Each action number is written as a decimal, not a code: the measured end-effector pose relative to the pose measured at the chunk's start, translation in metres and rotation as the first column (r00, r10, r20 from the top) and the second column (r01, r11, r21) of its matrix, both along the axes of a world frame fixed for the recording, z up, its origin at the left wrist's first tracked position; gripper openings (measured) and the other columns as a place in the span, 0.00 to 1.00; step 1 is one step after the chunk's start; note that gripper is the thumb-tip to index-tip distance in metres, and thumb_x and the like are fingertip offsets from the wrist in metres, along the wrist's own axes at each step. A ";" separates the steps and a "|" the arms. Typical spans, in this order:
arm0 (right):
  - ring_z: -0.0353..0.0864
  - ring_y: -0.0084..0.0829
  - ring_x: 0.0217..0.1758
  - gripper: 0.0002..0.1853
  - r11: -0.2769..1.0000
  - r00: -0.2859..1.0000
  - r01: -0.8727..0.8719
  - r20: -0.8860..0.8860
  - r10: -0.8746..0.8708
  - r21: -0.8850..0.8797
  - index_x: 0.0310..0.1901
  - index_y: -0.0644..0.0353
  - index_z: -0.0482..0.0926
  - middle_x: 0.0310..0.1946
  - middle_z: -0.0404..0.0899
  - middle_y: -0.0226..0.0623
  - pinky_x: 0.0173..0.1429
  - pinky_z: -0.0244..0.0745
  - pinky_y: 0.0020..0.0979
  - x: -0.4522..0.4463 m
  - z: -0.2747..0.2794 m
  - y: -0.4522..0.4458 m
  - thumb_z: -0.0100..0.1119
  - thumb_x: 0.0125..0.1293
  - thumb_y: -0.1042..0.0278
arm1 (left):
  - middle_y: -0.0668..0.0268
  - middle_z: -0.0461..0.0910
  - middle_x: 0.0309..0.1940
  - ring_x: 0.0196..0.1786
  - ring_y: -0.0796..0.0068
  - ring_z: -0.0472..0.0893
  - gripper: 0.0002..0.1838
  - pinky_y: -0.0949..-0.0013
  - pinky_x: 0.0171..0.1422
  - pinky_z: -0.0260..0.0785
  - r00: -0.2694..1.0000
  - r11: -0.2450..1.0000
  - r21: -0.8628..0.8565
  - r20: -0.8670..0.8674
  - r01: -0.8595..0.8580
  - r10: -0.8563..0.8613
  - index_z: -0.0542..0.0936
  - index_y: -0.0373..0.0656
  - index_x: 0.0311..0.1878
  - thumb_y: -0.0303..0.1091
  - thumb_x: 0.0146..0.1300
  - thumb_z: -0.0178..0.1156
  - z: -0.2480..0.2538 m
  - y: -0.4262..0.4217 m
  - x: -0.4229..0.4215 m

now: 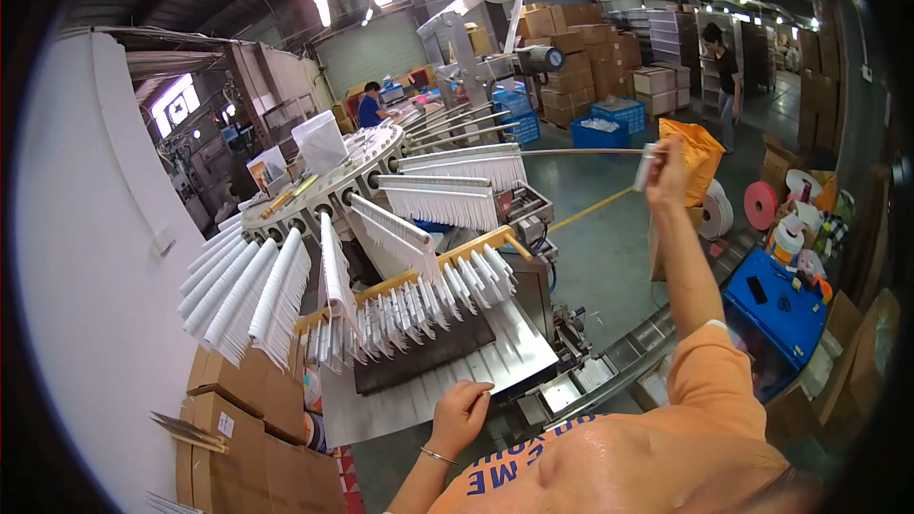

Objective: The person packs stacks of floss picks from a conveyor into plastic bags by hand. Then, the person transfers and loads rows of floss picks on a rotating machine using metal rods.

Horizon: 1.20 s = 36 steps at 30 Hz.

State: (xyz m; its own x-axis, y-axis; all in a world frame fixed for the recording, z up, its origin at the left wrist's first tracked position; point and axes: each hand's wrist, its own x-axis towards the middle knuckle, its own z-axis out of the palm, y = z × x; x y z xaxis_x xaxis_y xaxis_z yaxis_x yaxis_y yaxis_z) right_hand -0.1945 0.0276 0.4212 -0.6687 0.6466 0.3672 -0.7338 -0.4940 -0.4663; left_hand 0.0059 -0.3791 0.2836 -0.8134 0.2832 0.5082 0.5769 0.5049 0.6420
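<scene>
Orange shirt cloth (714, 376) sits nearest the camera, two hands reaching out beyond it. The right hand (666, 171) has its fingers closed on one small white piece (645, 169), at the outer end of one thin rod (586, 150) running toward the round machine (328, 174). The left hand (461, 412) is at the front edge of the metal sheet (522, 352), fingers curled in; whether it grips anything I cannot tell. One dark panel (428, 362) lies on that sheet, below one yellow bar (466, 251) and a row of white strips (484, 278) too crowded to count.
</scene>
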 end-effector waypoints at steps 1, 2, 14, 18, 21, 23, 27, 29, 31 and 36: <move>0.59 0.14 0.14 0.19 0.994 0.997 -0.058 -0.049 0.053 -0.092 0.20 0.49 0.68 0.14 0.62 0.19 0.16 0.53 0.18 0.009 -0.008 0.023 0.51 0.64 0.48 | 0.60 0.74 0.25 0.28 0.62 0.74 0.05 0.67 0.31 0.66 1.000 1.000 -0.017 0.000 -0.007 0.007 0.79 0.39 0.35 0.26 0.55 0.55 0.001 -0.002 -0.002; 0.58 0.14 0.14 0.19 0.977 0.990 -0.118 -0.102 0.101 -0.180 0.20 0.48 0.67 0.14 0.61 0.19 0.16 0.53 0.18 0.020 -0.018 0.044 0.51 0.65 0.48 | 0.60 0.74 0.25 0.28 0.62 0.74 0.05 0.67 0.31 0.66 1.000 1.000 -0.018 0.003 -0.007 0.007 0.79 0.39 0.35 0.26 0.55 0.55 0.003 -0.003 -0.006; 0.60 0.18 0.19 0.25 0.820 0.859 -0.493 0.314 0.404 0.292 0.44 0.58 0.70 0.21 0.68 0.29 0.25 0.57 0.21 0.160 -0.142 -0.162 0.40 0.67 0.41 | 0.62 0.75 0.30 0.26 0.73 0.75 0.30 0.73 0.32 0.67 0.794 0.888 0.028 0.436 0.458 -0.424 0.53 0.44 0.68 0.25 0.62 0.48 0.027 0.045 -0.041; 0.65 0.20 0.21 0.27 0.707 0.988 -0.116 0.154 0.010 0.697 0.59 0.62 0.57 0.28 0.75 0.37 0.28 0.60 0.19 0.214 -0.158 -0.213 0.43 0.67 0.51 | 0.59 0.75 0.33 0.28 0.77 0.76 0.32 0.76 0.33 0.69 0.404 0.702 0.628 0.577 0.337 -0.710 0.45 0.46 0.69 0.25 0.65 0.46 0.026 -0.015 -0.030; 0.71 0.28 0.27 0.11 0.368 0.999 0.032 -0.020 -0.036 0.929 0.41 0.66 0.73 0.27 0.74 0.36 0.31 0.67 0.26 0.269 -0.175 -0.282 0.52 0.53 0.77 | 0.53 0.76 0.39 0.39 0.66 0.79 0.31 0.66 0.44 0.73 0.292 0.531 0.826 0.469 0.188 -0.833 0.47 0.46 0.69 0.26 0.65 0.46 0.032 -0.059 -0.019; 0.72 0.34 0.27 0.10 0.088 0.981 0.192 -0.187 -0.059 0.978 0.35 0.61 0.76 0.29 0.72 0.38 0.29 0.67 0.30 0.287 -0.163 -0.340 0.57 0.47 0.75 | 0.51 0.75 0.44 0.47 0.60 0.78 0.27 0.60 0.51 0.74 0.250 0.425 0.898 0.387 0.118 -0.888 0.52 0.44 0.66 0.26 0.65 0.46 0.035 -0.087 -0.011; 0.70 0.35 0.26 0.14 -0.045 0.946 0.285 -0.289 -0.150 0.957 0.37 0.57 0.77 0.29 0.70 0.37 0.29 0.64 0.33 0.295 -0.153 -0.422 0.61 0.45 0.74 | 0.52 0.74 0.48 0.49 0.61 0.77 0.23 0.61 0.52 0.73 0.364 0.463 0.886 0.439 -0.023 -0.822 0.56 0.41 0.63 0.28 0.66 0.46 0.042 -0.142 0.002; 0.69 0.33 0.26 0.14 -0.042 0.902 0.348 -0.347 -0.257 0.936 0.42 0.62 0.76 0.28 0.70 0.37 0.29 0.64 0.31 0.300 -0.149 -0.445 0.58 0.50 0.77 | 0.53 0.74 0.46 0.46 0.63 0.78 0.23 0.65 0.48 0.74 0.429 0.403 0.912 0.334 0.079 -0.840 0.57 0.41 0.63 0.28 0.66 0.47 0.042 -0.174 0.008; 0.70 0.33 0.26 0.13 0.047 0.924 0.281 -0.257 -0.284 0.959 0.42 0.63 0.75 0.27 0.71 0.38 0.29 0.65 0.30 0.316 -0.132 -0.464 0.57 0.52 0.77 | 0.54 0.76 0.44 0.43 0.66 0.79 0.21 0.67 0.45 0.75 0.483 0.531 0.824 0.390 0.198 -0.784 0.59 0.40 0.61 0.27 0.66 0.47 0.036 -0.219 0.017; 0.75 0.33 0.25 0.12 0.144 0.960 0.187 -0.150 -0.238 0.972 0.41 0.68 0.76 0.23 0.74 0.38 0.29 0.70 0.27 0.338 -0.096 -0.490 0.56 0.54 0.75 | 0.69 0.70 0.22 0.20 0.81 0.69 0.14 0.78 0.23 0.62 0.862 0.768 0.640 0.403 -0.027 -0.306 0.69 0.38 0.49 0.25 0.58 0.49 -0.010 -0.307 -0.037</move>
State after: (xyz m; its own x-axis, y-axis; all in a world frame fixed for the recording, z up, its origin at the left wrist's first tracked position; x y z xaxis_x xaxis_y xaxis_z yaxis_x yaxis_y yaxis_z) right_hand 0.1430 -0.4626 0.3249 -0.5977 -0.1009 0.7953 -0.6990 0.5513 -0.4554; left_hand -0.0313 -0.6865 0.2737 -0.9660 0.1803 0.1854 0.1594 -0.1496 0.9758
